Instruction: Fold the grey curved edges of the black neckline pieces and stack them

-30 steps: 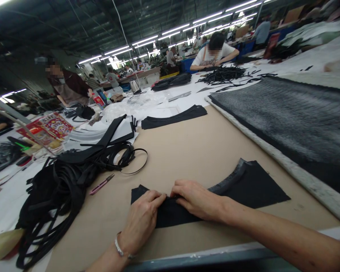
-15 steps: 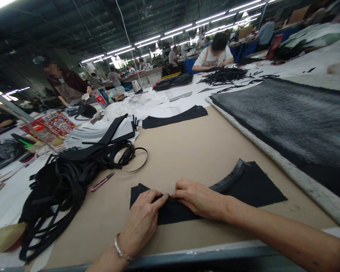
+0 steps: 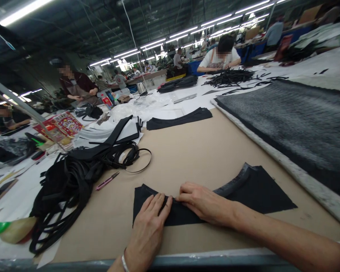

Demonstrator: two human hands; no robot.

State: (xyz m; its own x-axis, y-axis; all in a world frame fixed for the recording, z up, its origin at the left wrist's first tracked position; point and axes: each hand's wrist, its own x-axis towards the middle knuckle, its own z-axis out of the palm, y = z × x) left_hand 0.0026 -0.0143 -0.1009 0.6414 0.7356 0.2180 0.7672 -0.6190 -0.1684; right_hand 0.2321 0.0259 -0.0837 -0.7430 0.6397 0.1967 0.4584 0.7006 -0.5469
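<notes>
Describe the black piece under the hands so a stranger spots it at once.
Start at the tan sheet. Near its front edge, under the left hand and right hand, lies the black piece with a curved grey band. Unlike the far piece, it is being touched.

The cloth piece [image 3: 265,190] is black, the work surface [image 3: 184,155] tan.

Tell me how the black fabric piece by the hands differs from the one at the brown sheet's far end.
The near piece has the left hand and right hand on it; the far piece lies untouched.
The near piece lies with brown sheet showing beyond it; the far piece sits at that sheet's far end.
The near piece looks larger in view, the far piece smaller, partly through distance.
Both are black with an inward-curving upper edge.
</notes>
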